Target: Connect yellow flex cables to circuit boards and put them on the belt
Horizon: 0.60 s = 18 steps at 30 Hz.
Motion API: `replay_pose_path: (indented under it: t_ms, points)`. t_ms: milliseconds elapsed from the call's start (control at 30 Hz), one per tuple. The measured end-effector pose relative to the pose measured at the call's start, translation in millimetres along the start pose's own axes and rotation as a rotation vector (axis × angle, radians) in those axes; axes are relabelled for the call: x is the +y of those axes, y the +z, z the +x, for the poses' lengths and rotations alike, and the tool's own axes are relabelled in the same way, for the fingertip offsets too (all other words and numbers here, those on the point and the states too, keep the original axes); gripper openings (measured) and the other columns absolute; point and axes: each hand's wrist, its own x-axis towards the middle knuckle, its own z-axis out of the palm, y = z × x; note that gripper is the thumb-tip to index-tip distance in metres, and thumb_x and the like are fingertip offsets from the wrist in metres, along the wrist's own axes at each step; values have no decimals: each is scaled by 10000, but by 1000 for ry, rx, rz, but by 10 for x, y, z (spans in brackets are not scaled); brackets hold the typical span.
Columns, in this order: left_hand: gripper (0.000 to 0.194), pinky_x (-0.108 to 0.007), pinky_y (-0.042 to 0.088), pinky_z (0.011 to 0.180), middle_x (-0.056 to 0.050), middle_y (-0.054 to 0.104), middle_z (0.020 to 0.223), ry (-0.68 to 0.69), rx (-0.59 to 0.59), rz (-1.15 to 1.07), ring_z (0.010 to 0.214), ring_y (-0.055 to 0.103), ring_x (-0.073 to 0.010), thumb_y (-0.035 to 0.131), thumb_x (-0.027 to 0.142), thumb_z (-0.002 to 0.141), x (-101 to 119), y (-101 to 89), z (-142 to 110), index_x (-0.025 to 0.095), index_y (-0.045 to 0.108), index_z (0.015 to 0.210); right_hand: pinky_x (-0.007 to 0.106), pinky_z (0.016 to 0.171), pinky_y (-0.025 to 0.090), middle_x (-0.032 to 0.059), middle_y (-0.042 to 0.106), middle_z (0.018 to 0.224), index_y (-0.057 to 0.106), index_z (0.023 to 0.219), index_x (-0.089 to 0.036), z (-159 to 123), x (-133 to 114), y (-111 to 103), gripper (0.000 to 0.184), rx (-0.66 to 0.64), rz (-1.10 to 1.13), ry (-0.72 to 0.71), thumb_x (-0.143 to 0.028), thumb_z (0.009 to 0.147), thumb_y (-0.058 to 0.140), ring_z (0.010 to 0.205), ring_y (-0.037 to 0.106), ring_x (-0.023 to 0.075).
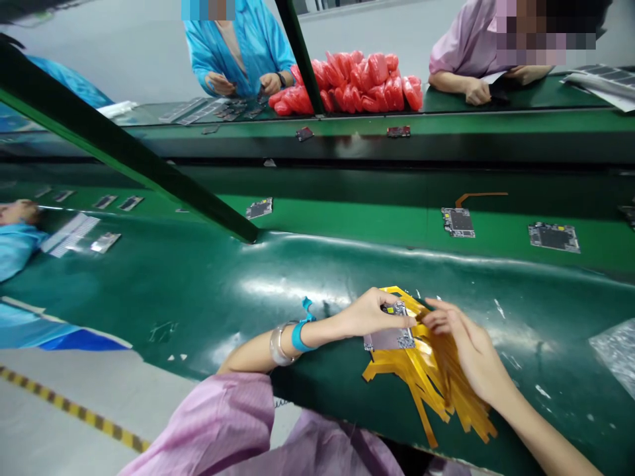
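Green sheeting covers the work table (173,284), the largest thing in view, and beyond its raised edge runs a green belt lane (347,225). Dark green, a slanting post (149,172) crosses the upper left. Across the lane, a person in blue (238,46) and a person in pink (471,39) have their hands over a far bench, with a heap of red bundles (357,82) between them. On the near table, yellow strips (421,370) lie fanned out in a loose pile, partly under both hands. The right hand (464,337) is over the right side of the pile, fingers partly bent and reaching toward the board; whether they pinch a strip, I cannot tell. The left hand (374,314) has a narrow grip, thumb and fingers closed on a circuit board (391,337), which is held over the upper left part of the pile. Clear plastic (618,354) lies at the right edge. Separate boards (554,237) rest along the belt lane, one with a thin orange strip (481,194) extending from it. A blue wristband (302,336) sits beside a clear bracelet (282,345) on the left wrist. Smallest are white scraps (542,391) scattered on the table
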Motion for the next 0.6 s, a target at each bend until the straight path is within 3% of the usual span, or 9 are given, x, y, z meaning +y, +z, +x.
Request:
replay_pose_path:
  t_ms: [133, 233, 367, 467, 600]
  points:
    - [336, -259, 359, 570, -1, 607, 687, 47, 42, 17, 624, 471, -116, 688, 442, 867, 45, -23, 9, 127, 706, 751, 395, 928, 522, 101, 730, 1139, 672, 1236, -232, 111, 121, -63, 464, 196, -50, -75, -556, 1070, 384, 1040, 667, 243]
    - [355, -248, 417, 619, -33, 691, 826, 92, 144, 30, 713, 568, -141, 654, 475, 905, 181, -228, 232, 127, 726, 901, 386, 908, 527, 99, 704, 1171, 639, 1232, -236, 200, 216, -75, 411, 257, -161, -120, -535, 1059, 415, 1044, 660, 242]
    - [273, -245, 497, 744, -67, 744, 950, 301, 503, 206, 842, 671, -166, 644, 378, 945, 330, -893, 890, 130, 699, 1046, 419, 896, 513, 110, 669, 1168, 638, 1201, -230, 267, 283, -38, 331, 220, -267, -162, -478, 1001, 548, 1024, 634, 263]
    - [257, -309, 516, 883, -110, 739, 1041, 283, 778, 384, 984, 682, -212, 584, 316, 993, 280, -1516, 1288, 126, 663, 1147, 465, 972, 458, 102, 663, 1182, 671, 1186, -258, 258, 277, 9, 292, 153, -328, -216, -432, 957, 625, 1110, 594, 295]
    - [237, -420, 390, 1133, -187, 636, 1303, 236, 1050, 529, 1298, 542, -280, 551, 220, 1003, -19, -2164, 1304, 116, 634, 1200, 460, 905, 431, 51, 715, 1033, 732, 996, -294, 230, 309, 46, 125, -36, -448, -297, -382, 947, 658, 1027, 618, 294]
